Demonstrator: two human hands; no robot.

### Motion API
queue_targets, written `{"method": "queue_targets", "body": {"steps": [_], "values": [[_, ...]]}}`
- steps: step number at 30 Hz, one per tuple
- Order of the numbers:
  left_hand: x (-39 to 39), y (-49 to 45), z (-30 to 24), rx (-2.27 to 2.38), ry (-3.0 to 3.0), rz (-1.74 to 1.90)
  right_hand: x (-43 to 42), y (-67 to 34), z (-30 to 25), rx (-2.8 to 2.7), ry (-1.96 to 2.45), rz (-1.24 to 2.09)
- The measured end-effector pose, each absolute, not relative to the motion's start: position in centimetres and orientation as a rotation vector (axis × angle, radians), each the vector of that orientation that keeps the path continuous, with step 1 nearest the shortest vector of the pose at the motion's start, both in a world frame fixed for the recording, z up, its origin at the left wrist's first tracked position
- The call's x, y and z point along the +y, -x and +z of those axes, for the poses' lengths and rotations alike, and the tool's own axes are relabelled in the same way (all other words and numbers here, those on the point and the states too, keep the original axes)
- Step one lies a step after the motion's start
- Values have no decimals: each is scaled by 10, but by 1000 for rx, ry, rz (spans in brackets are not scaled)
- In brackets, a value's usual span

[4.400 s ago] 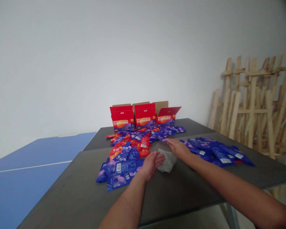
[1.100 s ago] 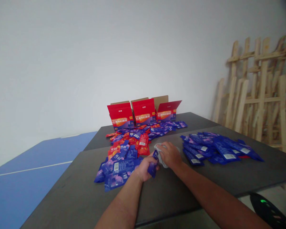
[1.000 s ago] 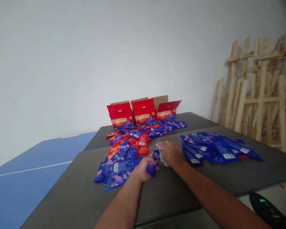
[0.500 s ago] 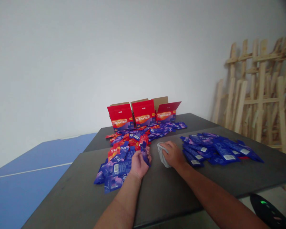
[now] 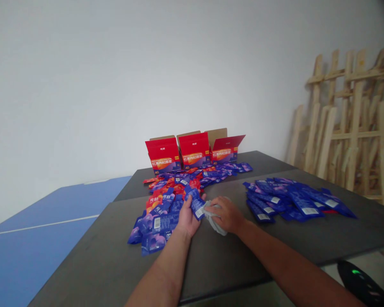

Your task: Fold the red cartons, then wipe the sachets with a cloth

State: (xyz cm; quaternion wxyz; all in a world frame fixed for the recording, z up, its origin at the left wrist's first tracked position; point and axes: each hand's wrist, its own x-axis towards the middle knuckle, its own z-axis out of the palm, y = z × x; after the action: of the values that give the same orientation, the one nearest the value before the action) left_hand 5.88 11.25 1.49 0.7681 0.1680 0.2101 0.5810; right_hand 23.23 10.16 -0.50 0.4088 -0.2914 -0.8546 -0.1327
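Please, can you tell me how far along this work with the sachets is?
Done: a group of blue sachets lies apart on the right of the table. In hand: the left hand holds a blue sachet, and the right hand is on a grey cloth beside it. Left: a large pile of red and blue sachets lies spread before three open red cartons. It looks roughly midway, though I cannot be sure.

Blue foil sachet (image 5: 196, 207), white label up, gripped tilted in the left hand (image 5: 188, 218), edge touching a crumpled grey cloth (image 5: 213, 218) bunched under the right hand (image 5: 226, 214), both on the dark worktop (image 5: 230, 256), just right of a loose sachet pile (image 5: 160, 217).
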Motion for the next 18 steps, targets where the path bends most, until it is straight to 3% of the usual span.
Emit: {"method": "queue_targets", "body": {"steps": [18], "values": [[91, -74, 6, 702, -696, 874, 107, -238, -3, -2020, 1195, -286]]}}
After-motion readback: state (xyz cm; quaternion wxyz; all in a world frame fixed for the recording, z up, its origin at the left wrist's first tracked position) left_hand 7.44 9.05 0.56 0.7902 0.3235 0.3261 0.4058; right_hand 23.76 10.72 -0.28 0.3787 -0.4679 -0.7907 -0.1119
